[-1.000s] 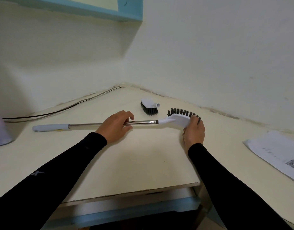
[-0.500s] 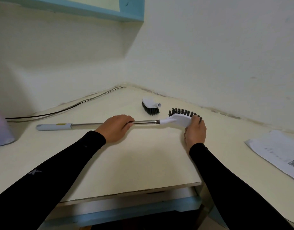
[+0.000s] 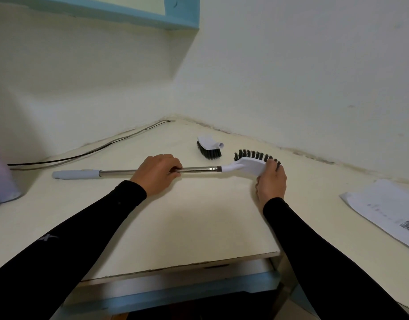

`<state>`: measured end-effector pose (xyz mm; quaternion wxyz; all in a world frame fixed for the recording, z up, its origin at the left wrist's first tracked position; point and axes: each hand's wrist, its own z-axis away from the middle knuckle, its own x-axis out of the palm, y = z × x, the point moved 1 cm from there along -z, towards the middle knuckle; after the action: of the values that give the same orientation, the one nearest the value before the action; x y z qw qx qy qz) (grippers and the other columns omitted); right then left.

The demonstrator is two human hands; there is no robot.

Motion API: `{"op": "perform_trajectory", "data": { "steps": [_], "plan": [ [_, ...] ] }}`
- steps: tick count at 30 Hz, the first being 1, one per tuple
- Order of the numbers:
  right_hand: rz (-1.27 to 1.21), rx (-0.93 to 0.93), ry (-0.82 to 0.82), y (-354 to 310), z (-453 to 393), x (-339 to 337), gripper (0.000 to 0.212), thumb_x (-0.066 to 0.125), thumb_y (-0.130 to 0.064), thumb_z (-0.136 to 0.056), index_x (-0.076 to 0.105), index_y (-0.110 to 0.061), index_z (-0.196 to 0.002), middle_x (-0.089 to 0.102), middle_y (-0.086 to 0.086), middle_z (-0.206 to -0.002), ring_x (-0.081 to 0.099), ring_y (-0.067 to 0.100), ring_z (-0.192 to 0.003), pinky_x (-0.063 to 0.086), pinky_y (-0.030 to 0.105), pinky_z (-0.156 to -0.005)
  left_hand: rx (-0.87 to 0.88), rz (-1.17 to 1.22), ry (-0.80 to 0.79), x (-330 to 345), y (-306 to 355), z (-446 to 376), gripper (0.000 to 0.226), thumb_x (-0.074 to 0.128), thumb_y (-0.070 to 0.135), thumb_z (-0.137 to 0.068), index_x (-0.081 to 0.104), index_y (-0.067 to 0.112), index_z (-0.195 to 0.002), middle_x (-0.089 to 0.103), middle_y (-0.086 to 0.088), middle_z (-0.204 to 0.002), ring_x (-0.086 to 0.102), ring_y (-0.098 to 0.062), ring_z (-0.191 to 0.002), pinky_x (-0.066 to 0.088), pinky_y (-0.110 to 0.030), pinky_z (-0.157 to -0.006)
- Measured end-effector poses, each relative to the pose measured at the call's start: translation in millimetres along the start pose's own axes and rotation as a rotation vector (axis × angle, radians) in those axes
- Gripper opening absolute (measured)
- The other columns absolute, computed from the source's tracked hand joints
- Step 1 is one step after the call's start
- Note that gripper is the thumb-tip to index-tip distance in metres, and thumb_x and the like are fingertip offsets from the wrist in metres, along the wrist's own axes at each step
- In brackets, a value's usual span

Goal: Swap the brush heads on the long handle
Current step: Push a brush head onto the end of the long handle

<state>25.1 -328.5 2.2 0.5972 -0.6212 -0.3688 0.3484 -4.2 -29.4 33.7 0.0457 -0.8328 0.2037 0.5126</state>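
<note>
Head view, hands: left (image 3: 158,173) grips handle (image 3: 134,172), right (image 3: 271,181) grips brush head (image 3: 247,166), paper (image 3: 388,209) print unreadable

Left arm: I am reaching it forward from the lower left, black sleeve covering it to the wrist, a pale mark showing on the upper sleeve. My left hand (image 3: 158,173) is lying palm down, knuckles up, fingers curling over and gripping the long handle (image 3: 152,172) near its middle.

Right arm: I am extending it from the lower right, black sleeve ending at the wrist. My right hand (image 3: 271,182) is standing thumb-side up, fingers (image 3: 271,163) wrapping over the far end of the attached brush head (image 3: 247,166), fingertips lying among its bristles.
</note>
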Motion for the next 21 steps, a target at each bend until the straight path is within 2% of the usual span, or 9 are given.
{"op": "perform_trajectory", "data": {
  "steps": [4,6,8,12,15,21],
  "plan": [
    [-0.011,0.003,-0.011,0.3,-0.5,0.0,0.048,0.033,-0.066,-0.075,0.054,-0.024,-0.087,0.066,0.012,-0.094,0.058,0.031,-0.086,0.051,0.048,-0.084,0.017,-0.02,-0.052,-0.8,-3.1,1.0,0.02,0.053,0.026,-0.098,0.066,0.017,-0.11,0.069,-0.001,-0.1,0.062,-0.026,-0.092,0.047,-0.043,-0.081],
    [-0.012,0.003,-0.015,0.2,-0.9,0.3,0.047,0.034,-0.065,-0.075,0.055,-0.025,-0.087,0.065,0.011,-0.094,0.057,0.031,-0.086,0.053,0.05,-0.087,0.019,-0.016,-0.07,0.3,-3.2,1.5,0.019,0.05,0.027,-0.099,0.063,0.018,-0.11,0.066,0.0,-0.099,0.061,-0.026,-0.092,0.047,-0.043,-0.081],
    [-0.007,0.004,-0.013,0.3,-1.1,0.0,0.048,0.034,-0.065,-0.076,0.055,-0.025,-0.088,0.066,0.011,-0.096,0.058,0.031,-0.087,0.054,0.053,-0.092,0.007,0.004,-0.058,1.7,-3.1,2.5,0.02,0.052,0.027,-0.098,0.063,0.018,-0.112,0.065,0.0,-0.099,0.061,-0.024,-0.093,0.048,-0.042,-0.083],
    [-0.017,0.013,-0.017,0.7,-1.3,0.1,0.049,0.034,-0.066,-0.074,0.055,-0.024,-0.087,0.066,0.011,-0.094,0.058,0.031,-0.087,0.05,0.046,-0.084,-0.011,0.02,-0.013,1.9,-2.9,4.3,0.033,0.066,0.031,-0.09,0.061,0.019,-0.12,0.065,0.003,-0.103,0.063,-0.018,-0.096,0.049,-0.039,-0.085],
    [-0.021,0.012,-0.009,1.7,-1.7,0.2,0.05,0.034,-0.065,-0.075,0.056,-0.022,-0.087,0.066,0.011,-0.092,0.059,0.031,-0.085,0.052,0.049,-0.085,-0.03,0.012,0.014,2.2,-1.7,3.3,0.031,0.071,0.028,-0.086,0.062,0.019,-0.114,0.064,0.004,-0.099,0.063,-0.02,-0.092,0.05,-0.038,-0.08],
    [-0.019,0.005,-0.007,2.8,-3.1,0.5,0.05,0.035,-0.065,-0.075,0.056,-0.022,-0.088,0.067,0.012,-0.094,0.06,0.032,-0.085,0.055,0.054,-0.091,-0.031,0.0,0.034,0.6,-0.3,1.6,0.009,0.067,0.02,-0.089,0.064,0.017,-0.096,0.063,0.002,-0.088,0.059,-0.025,-0.082,0.047,-0.037,-0.071]
  ]
}}
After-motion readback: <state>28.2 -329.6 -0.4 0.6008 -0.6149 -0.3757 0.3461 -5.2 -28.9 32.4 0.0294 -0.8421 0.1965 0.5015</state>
